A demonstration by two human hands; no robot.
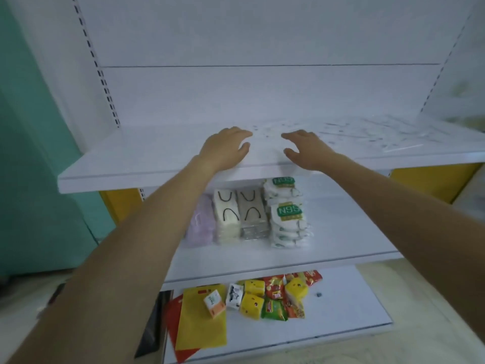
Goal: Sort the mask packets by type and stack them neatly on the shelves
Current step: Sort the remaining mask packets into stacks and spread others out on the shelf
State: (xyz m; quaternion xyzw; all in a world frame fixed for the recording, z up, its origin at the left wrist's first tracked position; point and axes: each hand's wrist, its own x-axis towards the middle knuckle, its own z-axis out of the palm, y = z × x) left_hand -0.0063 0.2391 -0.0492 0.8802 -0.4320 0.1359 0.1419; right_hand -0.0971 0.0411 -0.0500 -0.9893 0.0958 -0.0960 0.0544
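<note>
On the top shelf (147,164) a pale white mask packet with small dots (266,143) lies between my hands. My left hand (227,148) touches its left edge and my right hand (305,147) its right edge, fingers spread and nearly straight. More clear dotted packets (375,135) spread along the shelf to the right, blurred. On the middle shelf (341,232) stand sorted stacks: lilac packets (200,227), cream packets with black loops (227,214), grey ones (253,211) and N95 packets (287,214).
The bottom shelf (349,311) carries yellow, red and green snack packs (273,295), a small carton (214,302) and flat yellow and red bags (199,327). A teal wall (31,153) rises at left. Slotted uprights flank the white back panel (262,88).
</note>
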